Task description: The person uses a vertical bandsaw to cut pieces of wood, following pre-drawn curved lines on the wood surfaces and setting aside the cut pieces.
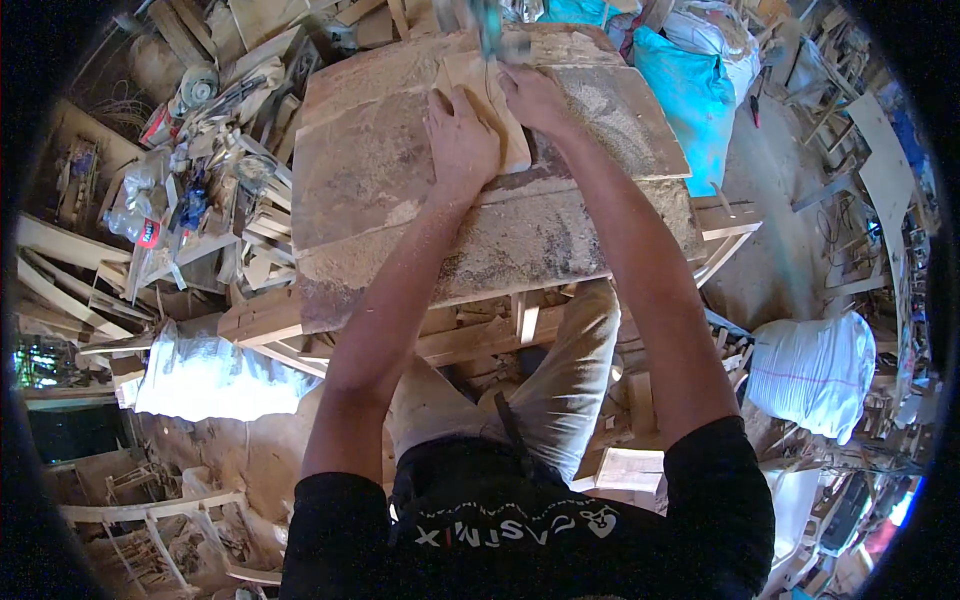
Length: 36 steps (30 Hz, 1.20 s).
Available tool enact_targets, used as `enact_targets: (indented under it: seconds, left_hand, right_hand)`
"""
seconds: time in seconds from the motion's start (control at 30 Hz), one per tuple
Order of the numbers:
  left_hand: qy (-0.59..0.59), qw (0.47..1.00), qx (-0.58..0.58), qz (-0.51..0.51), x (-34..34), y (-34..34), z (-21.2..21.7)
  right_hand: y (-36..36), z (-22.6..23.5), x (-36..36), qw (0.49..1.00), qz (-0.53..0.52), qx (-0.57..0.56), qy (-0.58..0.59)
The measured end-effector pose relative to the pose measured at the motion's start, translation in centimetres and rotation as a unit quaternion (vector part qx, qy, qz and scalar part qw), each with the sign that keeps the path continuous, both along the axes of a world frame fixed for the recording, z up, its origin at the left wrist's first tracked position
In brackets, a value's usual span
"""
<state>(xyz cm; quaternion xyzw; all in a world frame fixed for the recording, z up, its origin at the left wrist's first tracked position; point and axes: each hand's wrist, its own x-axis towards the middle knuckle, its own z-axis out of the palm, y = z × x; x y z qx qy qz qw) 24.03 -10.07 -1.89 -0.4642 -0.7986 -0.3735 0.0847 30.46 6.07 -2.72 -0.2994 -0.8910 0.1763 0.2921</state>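
A pale wooden board lies on a dusty brown worktable, its long side running away from me. My left hand rests along its left side, fingers stretched forward and pressing on it. On the board's right edge, farther ahead, my right hand grips with its fingers bent. Just beyond the fingertips stands a teal machine part, blurred, with a thin dark line like a saw blade coming down at the board. The underside of the board is hidden.
Sawdust covers the tabletop. Wood offcuts heap at the left beside a plastic bottle. A bright blue sack stands at the far right, a white sack nearer. My legs are under the table's near edge.
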Motion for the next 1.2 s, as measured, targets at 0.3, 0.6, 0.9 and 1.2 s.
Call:
enact_targets:
  seconds: [0.3,0.6,0.9,1.2]
  left_hand:
    - [0.000,1.000,0.000,-0.025,-0.9,0.8,-0.1]
    - [0.031,0.999,0.008,-0.012,-2.2,1.0,-1.2]
    - [0.035,0.999,-0.012,-0.012,-3.4,1.2,-0.9]
    - [0.023,1.000,-0.003,-0.020,-3.6,1.8,-0.7]
  right_hand:
    - [0.7,-0.1,0.2,0.998,-0.002,0.063,-0.024]
    - [-0.4,1.0,-0.6,0.998,-0.026,0.031,-0.053]
    - [-0.7,1.4,-1.0,0.997,-0.028,0.001,-0.077]
    - [1.4,0.4,-1.8,0.996,-0.040,0.063,-0.037]
